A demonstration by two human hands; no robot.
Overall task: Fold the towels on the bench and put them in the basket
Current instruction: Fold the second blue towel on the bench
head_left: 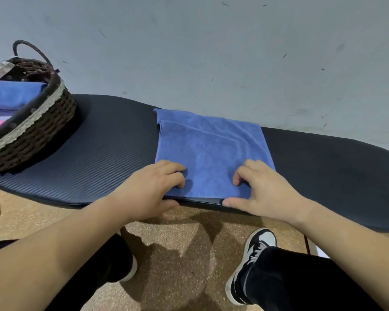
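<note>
Left hand [153,189] and right hand [262,190] each pinch the near edge of the blue towel [211,140], fingers curled on top, thumbs below. It lies folded flat mid-surface [103,149]. Far left on it: basket [43,122] holding folded towels [9,95].

No legible words, numbers or labels recorded in the head view. Only candidate sign: a dark curved mark on the white side panel of the black-and-white sneaker [259,242], too small and blurred to read as a brand, with no lettering resolved beside it. Blue towel [211,142], woven basket [43,124] and dark counter [110,153] show plain surfaces only.
</note>
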